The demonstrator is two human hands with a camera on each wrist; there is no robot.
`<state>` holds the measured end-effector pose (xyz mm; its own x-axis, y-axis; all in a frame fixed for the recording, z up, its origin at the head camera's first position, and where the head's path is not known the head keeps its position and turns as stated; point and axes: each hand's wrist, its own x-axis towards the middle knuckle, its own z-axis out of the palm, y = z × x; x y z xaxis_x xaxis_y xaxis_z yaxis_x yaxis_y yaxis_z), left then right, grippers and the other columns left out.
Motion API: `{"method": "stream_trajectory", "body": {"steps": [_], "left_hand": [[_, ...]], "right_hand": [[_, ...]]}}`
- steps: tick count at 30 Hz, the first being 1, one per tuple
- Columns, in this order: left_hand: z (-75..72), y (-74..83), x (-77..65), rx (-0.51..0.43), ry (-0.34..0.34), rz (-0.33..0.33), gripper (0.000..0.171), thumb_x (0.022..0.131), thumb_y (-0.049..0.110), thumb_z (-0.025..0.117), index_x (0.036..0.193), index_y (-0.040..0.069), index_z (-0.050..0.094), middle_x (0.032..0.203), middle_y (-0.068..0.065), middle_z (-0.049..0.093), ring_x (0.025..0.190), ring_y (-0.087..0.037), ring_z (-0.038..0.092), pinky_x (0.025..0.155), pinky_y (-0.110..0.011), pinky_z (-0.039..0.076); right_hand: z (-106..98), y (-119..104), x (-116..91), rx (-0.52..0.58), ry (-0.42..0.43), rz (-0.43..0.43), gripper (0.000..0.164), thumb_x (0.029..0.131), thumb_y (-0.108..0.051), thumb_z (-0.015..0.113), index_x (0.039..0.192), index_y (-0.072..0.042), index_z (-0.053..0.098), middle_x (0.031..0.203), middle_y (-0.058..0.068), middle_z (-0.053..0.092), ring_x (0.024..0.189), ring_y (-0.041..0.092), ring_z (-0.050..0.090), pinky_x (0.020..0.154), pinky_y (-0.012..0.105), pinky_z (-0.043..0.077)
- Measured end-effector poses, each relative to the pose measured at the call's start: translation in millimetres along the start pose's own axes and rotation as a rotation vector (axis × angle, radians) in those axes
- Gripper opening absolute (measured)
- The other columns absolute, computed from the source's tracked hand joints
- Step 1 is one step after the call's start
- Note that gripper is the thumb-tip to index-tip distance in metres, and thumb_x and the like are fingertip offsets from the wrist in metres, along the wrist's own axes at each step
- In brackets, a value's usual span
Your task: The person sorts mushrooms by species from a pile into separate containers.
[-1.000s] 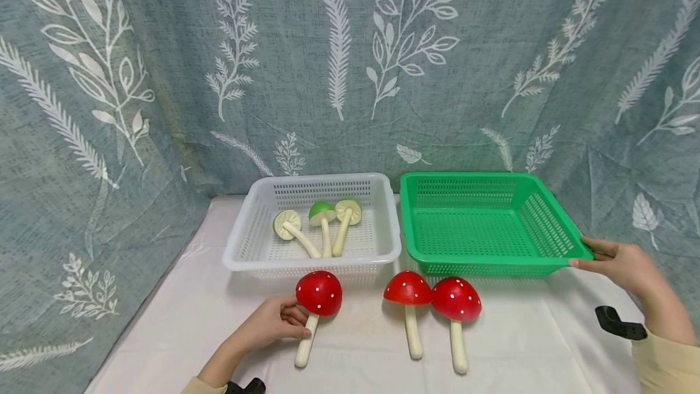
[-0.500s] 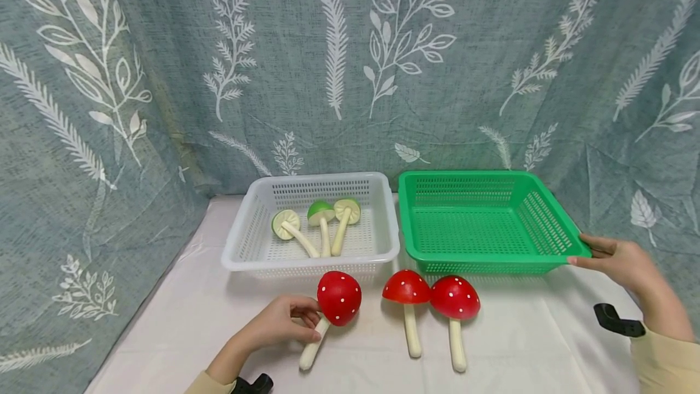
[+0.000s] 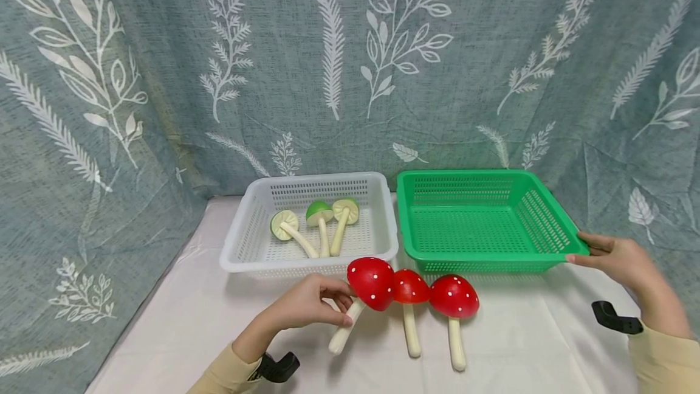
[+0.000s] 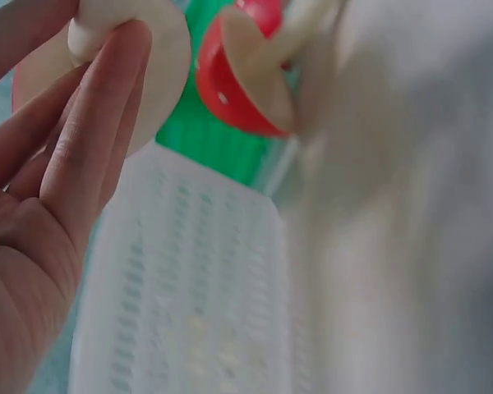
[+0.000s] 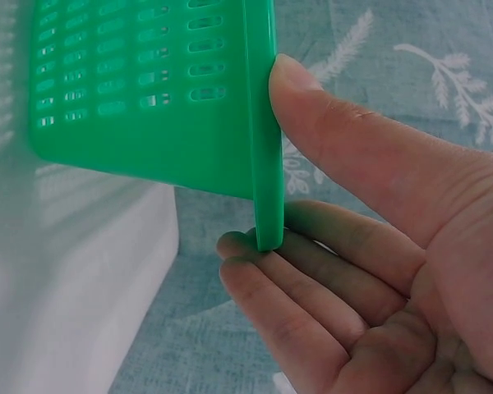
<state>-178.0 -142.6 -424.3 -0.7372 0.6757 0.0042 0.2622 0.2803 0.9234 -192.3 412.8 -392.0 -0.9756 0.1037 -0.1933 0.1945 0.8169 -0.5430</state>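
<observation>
My left hand (image 3: 306, 307) pinches the pale stem of a toy mushroom (image 3: 372, 283) with a white-dotted red cap, tilted to the right. In the left wrist view that mushroom's cream underside (image 4: 166, 82) shows past the fingers (image 4: 99, 123). Its cap overlaps a second red mushroom (image 3: 411, 287) in the head view. A third red mushroom (image 3: 455, 300) lies against that one on the white cloth. Off to the right, my right hand (image 3: 618, 260) holds the front right corner of the green basket (image 3: 492, 258), thumb on the rim in the right wrist view.
Beside the green basket stands a white basket (image 3: 306, 265) with three green-capped mushrooms (image 3: 319, 214) inside. A grey-green leaf-patterned curtain (image 3: 284, 65) hangs behind and at the sides. White cloth (image 3: 180, 333) covers the table in front of the baskets.
My left hand has carried its red mushroom to the right and upward, close beside the other two. My right hand stays at the green basket's corner.
</observation>
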Motion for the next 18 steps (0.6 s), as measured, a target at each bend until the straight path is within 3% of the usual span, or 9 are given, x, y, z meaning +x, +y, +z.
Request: {"method": "stream_trajectory", "body": {"steps": [6,18], "left_hand": [[6.7,20.2,23.4,-0.016,-0.013,0.036,0.028,0.074,0.011,0.080,0.101,0.009,0.072,0.087,-0.007,0.071,0.079,-0.013,0.067,0.072,-0.030,0.059],[11.7,45.4,71.0,0.038,0.082,0.048,0.029,0.077,0.013,0.079,0.103,0.006,0.071,0.088,-0.006,0.072,0.079,-0.012,0.068,0.075,-0.027,0.057]], "right_hand": [[-1.1,1.2,-0.1,-0.004,0.002,-0.003,0.106,0.077,-0.067,0.064,0.148,0.000,0.023,0.135,0.032,0.039,0.123,0.060,0.030,0.088,0.071,0.037],[-2.9,-3.3,-6.0,0.003,-0.021,-0.018,0.097,0.083,-0.058,0.063,0.148,0.001,0.023,0.135,0.035,0.038,0.123,0.060,0.031,0.088,0.069,0.039]]}}
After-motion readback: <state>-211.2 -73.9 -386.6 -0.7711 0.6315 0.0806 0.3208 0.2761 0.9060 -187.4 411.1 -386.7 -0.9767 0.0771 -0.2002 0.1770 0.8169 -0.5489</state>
